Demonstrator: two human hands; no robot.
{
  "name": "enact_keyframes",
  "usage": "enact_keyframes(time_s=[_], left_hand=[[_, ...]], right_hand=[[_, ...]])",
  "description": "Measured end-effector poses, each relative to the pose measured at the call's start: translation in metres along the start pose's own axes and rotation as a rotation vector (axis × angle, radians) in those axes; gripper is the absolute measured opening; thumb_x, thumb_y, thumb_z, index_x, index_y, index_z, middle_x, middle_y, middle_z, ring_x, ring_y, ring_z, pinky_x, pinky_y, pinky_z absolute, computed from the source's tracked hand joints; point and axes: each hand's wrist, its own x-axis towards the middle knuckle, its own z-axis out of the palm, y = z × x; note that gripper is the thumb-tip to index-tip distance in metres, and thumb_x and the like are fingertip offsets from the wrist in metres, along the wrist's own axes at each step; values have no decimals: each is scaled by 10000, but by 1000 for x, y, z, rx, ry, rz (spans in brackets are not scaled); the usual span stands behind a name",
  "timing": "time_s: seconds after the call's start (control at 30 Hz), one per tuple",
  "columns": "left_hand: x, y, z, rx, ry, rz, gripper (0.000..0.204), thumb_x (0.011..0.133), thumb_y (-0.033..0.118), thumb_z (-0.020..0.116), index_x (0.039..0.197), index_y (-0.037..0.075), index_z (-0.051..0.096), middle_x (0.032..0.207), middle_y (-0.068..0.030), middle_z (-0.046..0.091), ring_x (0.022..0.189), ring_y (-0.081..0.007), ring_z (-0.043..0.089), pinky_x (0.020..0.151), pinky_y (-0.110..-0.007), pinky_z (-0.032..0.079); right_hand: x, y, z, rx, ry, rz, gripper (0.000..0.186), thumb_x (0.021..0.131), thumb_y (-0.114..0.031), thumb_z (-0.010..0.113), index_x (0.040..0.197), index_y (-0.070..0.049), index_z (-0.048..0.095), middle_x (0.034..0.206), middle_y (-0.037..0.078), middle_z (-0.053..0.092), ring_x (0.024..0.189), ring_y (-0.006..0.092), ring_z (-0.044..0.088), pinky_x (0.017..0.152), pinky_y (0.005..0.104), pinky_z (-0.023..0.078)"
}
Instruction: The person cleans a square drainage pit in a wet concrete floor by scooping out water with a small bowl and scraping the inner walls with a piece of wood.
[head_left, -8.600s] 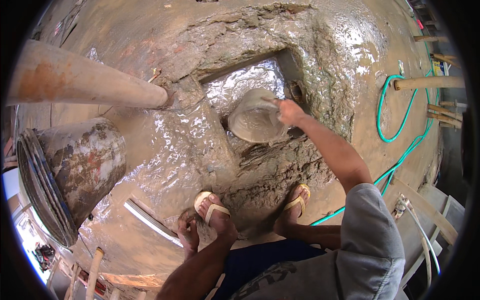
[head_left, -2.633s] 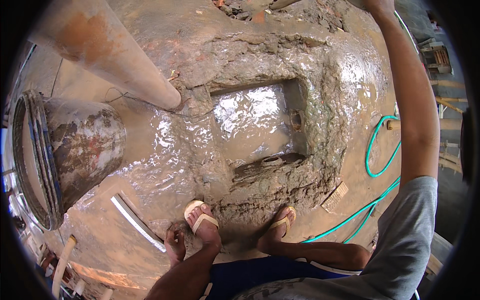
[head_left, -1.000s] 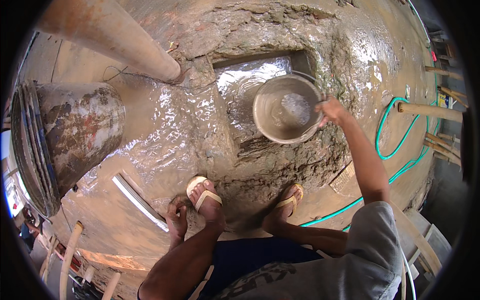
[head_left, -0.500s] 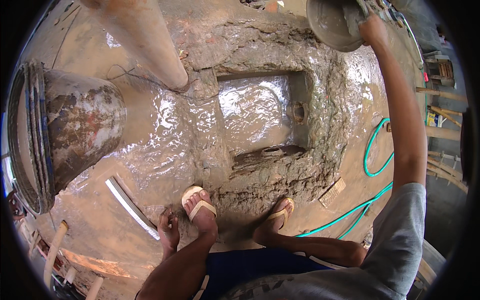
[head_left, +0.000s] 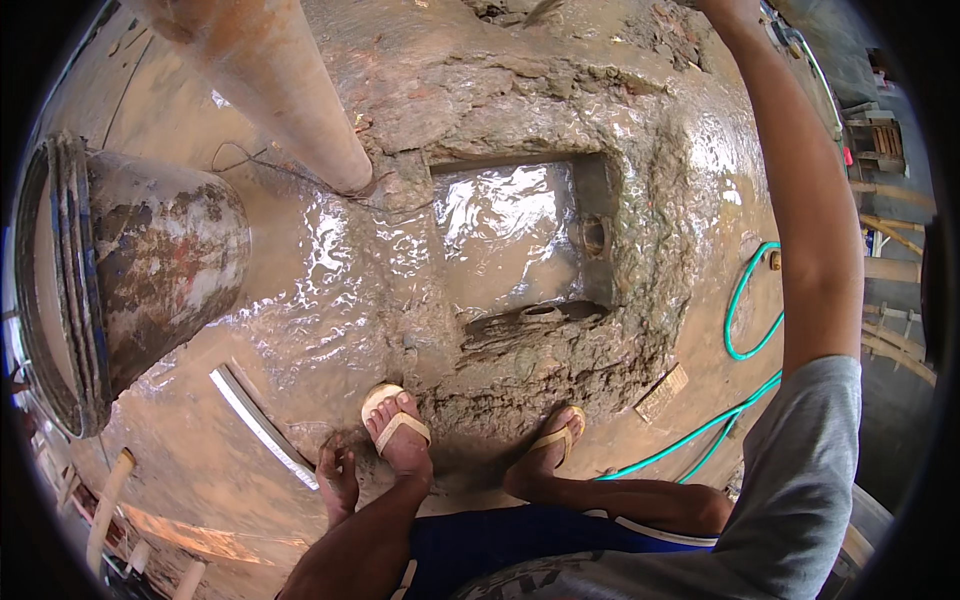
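Note:
My right arm reaches far out to the top edge, where only the wrist and part of my right hand (head_left: 733, 10) show. Its fingers are cut off by the frame, and whatever they hold is out of view. My left hand (head_left: 338, 470) hangs low beside my left foot, its fingers loosely bent and apart, with nothing in them. Ahead of my feet lies a square pit (head_left: 592, 185) with muddy, shining water (head_left: 505, 235) in it. A round pipe opening (head_left: 593, 237) shows in its right wall, and another pipe end (head_left: 542, 314) at its near side.
A mud-caked bucket (head_left: 165, 250) of murky water stands at left, near a thick post (head_left: 285, 100). A white strip (head_left: 262, 425) lies by my left hand. A green hose (head_left: 735, 410) curls at right beside a small flat piece (head_left: 662, 392). The ground is wet mud.
My right hand has moved farther up and slightly left, taking the round metal bowl it held out of view. My left hand has shifted little.

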Motion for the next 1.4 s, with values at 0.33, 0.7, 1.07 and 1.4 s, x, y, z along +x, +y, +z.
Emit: enact_keyframes(time_s=[0.33, 0.7, 1.07, 1.4], left_hand=[[18, 20, -4, 27, -48, 59, 400, 869, -6, 646, 1263, 15, 584, 1102, -166, 648, 930, -275, 665, 772, -373, 531], [23, 24, -1, -14, -56, -22, 383, 884, -23, 598, 1267, -13, 585, 1138, -157, 658, 1002, -230, 655, 850, -335, 514], [12, 10, 9, -9, -53, 18, 389, 886, -42, 598, 1273, -2, 583, 1098, -141, 664, 935, -219, 684, 808, -337, 534], [30, 11, 15, -147, -84, 28, 383, 907, 3, 579, 1289, -15, 569, 1094, -144, 667, 988, -226, 670, 851, -341, 518]], right_hand=[[-237, 47, 58, 895, -389, 531, 397, 832, -39, 597, 1226, 10, 595, 931, 167, 707, 823, 262, 692, 754, 424, 561], [-449, -67, 190, 577, -550, 716, 855, 770, -24, 616, 1537, -151, 261, 1535, 285, 271, 1128, 472, 572, 985, 473, 479], [-499, -87, 198, 671, -868, 288, 944, 800, 43, 521, 1554, -395, 160, 1602, 217, 154, 937, 419, 663, 813, 435, 579], [-466, -43, 162, 696, -1082, -136, 903, 804, 26, 559, 1559, -293, 181, 1535, 252, 305, 991, 407, 665, 857, 445, 572]])
